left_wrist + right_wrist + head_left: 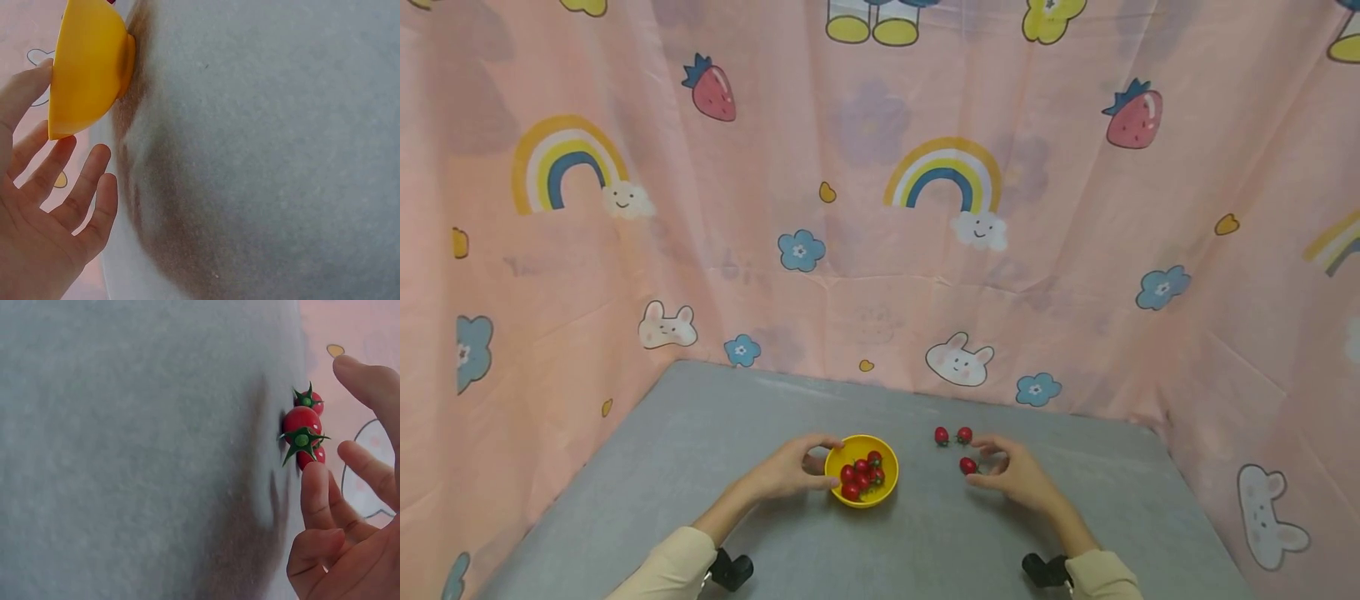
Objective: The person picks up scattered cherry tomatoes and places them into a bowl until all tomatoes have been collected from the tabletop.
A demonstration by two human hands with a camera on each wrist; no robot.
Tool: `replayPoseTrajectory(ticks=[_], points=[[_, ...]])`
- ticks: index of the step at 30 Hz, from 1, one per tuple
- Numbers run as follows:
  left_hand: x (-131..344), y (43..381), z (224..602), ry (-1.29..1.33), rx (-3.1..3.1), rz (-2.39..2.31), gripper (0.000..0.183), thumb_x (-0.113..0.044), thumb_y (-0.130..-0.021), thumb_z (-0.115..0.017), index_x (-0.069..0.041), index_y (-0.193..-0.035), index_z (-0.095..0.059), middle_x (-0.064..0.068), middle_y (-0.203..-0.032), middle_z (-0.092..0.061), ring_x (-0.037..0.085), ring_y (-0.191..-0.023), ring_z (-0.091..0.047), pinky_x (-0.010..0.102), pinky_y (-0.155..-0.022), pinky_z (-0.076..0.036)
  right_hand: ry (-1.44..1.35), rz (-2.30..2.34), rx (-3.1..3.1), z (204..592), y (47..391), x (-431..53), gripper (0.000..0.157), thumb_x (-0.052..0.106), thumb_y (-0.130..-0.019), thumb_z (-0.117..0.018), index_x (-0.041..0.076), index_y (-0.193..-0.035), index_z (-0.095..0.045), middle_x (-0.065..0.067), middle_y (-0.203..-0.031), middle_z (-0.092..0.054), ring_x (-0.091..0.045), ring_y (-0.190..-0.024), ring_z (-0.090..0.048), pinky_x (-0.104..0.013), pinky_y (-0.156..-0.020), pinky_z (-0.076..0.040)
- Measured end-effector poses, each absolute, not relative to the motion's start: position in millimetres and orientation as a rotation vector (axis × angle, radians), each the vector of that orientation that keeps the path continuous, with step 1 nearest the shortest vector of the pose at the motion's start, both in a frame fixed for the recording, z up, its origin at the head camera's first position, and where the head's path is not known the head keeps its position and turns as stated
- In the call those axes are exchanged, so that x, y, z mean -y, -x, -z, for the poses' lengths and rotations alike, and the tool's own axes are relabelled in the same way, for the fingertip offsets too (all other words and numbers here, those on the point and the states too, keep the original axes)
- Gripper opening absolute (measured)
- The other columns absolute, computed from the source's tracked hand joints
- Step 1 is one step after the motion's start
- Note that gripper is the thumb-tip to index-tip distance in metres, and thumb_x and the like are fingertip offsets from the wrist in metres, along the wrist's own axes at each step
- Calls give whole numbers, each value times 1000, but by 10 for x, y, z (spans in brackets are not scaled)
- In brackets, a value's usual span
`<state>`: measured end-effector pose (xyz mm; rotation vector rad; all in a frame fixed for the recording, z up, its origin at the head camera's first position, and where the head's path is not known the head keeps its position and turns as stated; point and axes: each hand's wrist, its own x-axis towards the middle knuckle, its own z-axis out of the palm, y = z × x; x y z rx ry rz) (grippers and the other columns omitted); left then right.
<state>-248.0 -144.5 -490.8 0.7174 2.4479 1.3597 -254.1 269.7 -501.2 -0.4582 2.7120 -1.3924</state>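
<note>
A small yellow bowl (891,481) stands on the grey table, with several red cherry tomatoes (862,478) in it. At its left side my left hand (790,468) steadies the rim between thumb and index finger; the other fingers spread loosely below the bowl in the left wrist view. My right hand (1018,477) is around the nearest loose cherry tomato (967,466), thumb and fingers parted, without visibly gripping it. Two more cherry tomatoes, one on the left (941,436) and one on the right (964,435), lie just behind. Green star-shaped tops show in the right wrist view.
The grey table (917,550) extends around both hands and ends at a pink printed curtain (880,308) behind and at the sides. Each wrist carries a black camera mount, seen at the left sleeve (677,558) and the right sleeve (1101,573).
</note>
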Motion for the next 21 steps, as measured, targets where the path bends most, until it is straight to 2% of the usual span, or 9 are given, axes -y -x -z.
replayPoseTrajectory(ticks=[7, 12, 18, 21], points=[[1442, 2477, 4904, -712, -2446, -1360, 54, -22, -90, -81, -7, -137, -58, 14, -138, -56, 20, -99, -68, 41, -88, -56, 400, 1381, -2743, 5045, 2544, -2637, 55, 23, -79, -90, 1, -123, -65, -15, -111, -66, -22, -74, -58, -30, -61, -49], [1438, 2469, 4894, -707, -2450, -1355, 54, -22, -90, -80, -6, -137, -58, 15, -137, -56, 19, -99, -68, 41, -87, -57, 467, 1336, -2787, 5050, 2575, -2583, 42, 19, -80, -89, 1, -113, -69, -7, -103, -68, -24, -91, -62, -35, -76, -52], [1435, 2464, 4880, -704, -2450, -1357, 54, -22, -90, -81, -6, -137, -58, 15, -138, -56, 21, -100, -68, 41, -86, -57, 516, 1309, -2810, 5072, 2614, -2541, 23, 11, -83, -85, 4, -101, -73, -2, -93, -69, -23, -88, -63, -36, -78, -53], [1435, 2469, 4885, -707, -2453, -1354, 54, -22, -90, -80, -6, -137, -58, 15, -138, -56, 21, -101, -68, 40, -86, -57, 535, 1312, -2811, 5090, 2632, -2532, 18, 8, -84, -83, 5, -98, -73, -1, -91, -68, -22, -87, -63, -36, -77, -53]])
